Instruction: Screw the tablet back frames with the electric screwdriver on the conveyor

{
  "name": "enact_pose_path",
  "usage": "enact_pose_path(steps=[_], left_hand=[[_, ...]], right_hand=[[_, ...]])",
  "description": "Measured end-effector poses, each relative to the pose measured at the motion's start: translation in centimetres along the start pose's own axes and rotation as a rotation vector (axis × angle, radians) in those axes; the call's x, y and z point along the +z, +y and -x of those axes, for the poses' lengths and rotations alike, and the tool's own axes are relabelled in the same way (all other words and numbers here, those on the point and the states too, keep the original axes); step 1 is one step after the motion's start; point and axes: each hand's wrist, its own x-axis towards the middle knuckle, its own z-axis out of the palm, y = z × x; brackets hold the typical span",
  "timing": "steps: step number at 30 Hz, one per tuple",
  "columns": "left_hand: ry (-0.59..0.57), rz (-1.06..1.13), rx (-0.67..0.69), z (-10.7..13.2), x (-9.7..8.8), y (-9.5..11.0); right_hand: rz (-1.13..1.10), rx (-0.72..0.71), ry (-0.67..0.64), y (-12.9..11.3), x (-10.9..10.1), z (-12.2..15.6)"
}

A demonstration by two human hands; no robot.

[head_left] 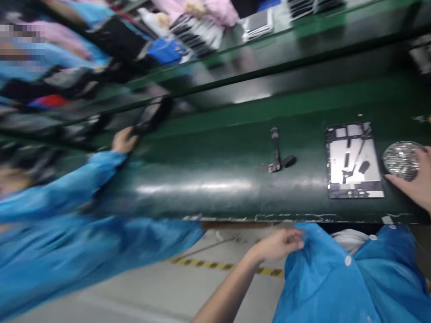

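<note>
My right hand (pixel 415 179) curves round the rim of a round clear dish (pixel 403 160) full of small shiny metal pieces at the right. Left of it on the green bench lies an opened tablet (pixel 355 161), its silver inside, dark strips and board parts exposed. My left hand (pixel 281 244) is below the bench's front edge with fingers bent, against the edge of the blue smock (pixel 336 278). Whether it pinches anything cannot be made out. A thin flex cable with small parts (pixel 276 154) lies on the bench, left of the tablet.
At the left a blurred co-worker's sleeve (pixel 67 184) reaches over the green bench (pixel 202 166), the hand (pixel 124 140) at a dark object (pixel 155 112). A raised shelf (pixel 262 58) runs behind, with stacked panels (pixel 259 24) and a blue box (pixel 166 50).
</note>
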Motion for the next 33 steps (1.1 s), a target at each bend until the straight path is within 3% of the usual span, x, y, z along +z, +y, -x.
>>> enact_pose_path(steps=[2,4,7,10,12,14,17,22,27,31,33], left_hand=[[-0.174,0.050,0.179,0.1,-0.9,3.9],[-0.239,-0.016,0.381,0.0,-2.2,8.1],[-0.026,-0.187,0.646,-2.1,-4.1,13.2],[0.383,-0.355,0.842,-6.8,-5.9,15.8],[0.656,-0.414,0.915,-10.1,-6.9,16.3],[0.852,-0.399,0.913,-12.9,-7.7,16.1],[0.986,-0.341,0.867,-15.1,-8.5,15.1],[1.022,-0.279,0.864,-15.9,-9.1,13.7],[1.001,-0.217,0.869,-16.1,-9.2,13.7],[0.953,-0.234,0.818,-15.9,-9.1,14.2],[0.927,-0.277,0.754,-15.6,-8.8,14.7]], right_hand=[[-0.004,-0.002,-0.013,-0.3,0.0,-0.3],[0.002,-0.016,-0.035,0.1,0.3,-0.4],[0.010,-0.068,-0.080,0.6,0.2,-0.5],[0.011,-0.087,-0.106,0.7,-0.2,-0.7],[0.023,-0.081,-0.098,0.5,-0.4,-0.7],[0.051,-0.094,-0.068,0.3,-0.4,-0.5],[0.109,-0.152,-0.040,-0.3,-0.5,-0.4],[0.178,-0.182,-0.071,-1.4,-0.3,-1.6],[0.203,-0.190,-0.075,-0.9,0.5,-2.1],[0.110,-0.254,-0.049,0.1,-0.7,-1.5],[0.061,-0.253,-0.056,-0.5,-1.2,-2.0]])
